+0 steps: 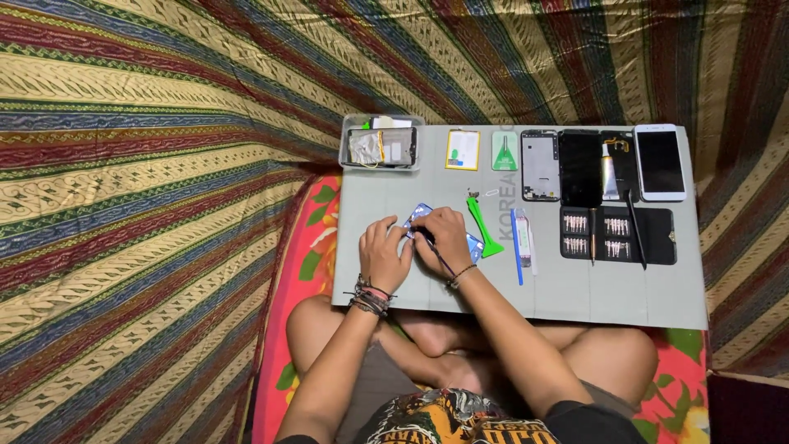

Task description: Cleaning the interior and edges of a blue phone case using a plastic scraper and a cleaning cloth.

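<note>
Crossed legs sat under the grey mat. On that mat, near its front-left part, the left hand pressed a blue phone flat, while the right hand gripped a thin black tool over it. Right of the phone lay a green pry tool.

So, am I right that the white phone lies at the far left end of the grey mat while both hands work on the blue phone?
Not quite: the head view shows the white phone at the far right end of the grey mat. Both the left hand and right hand are on the blue phone.
</note>
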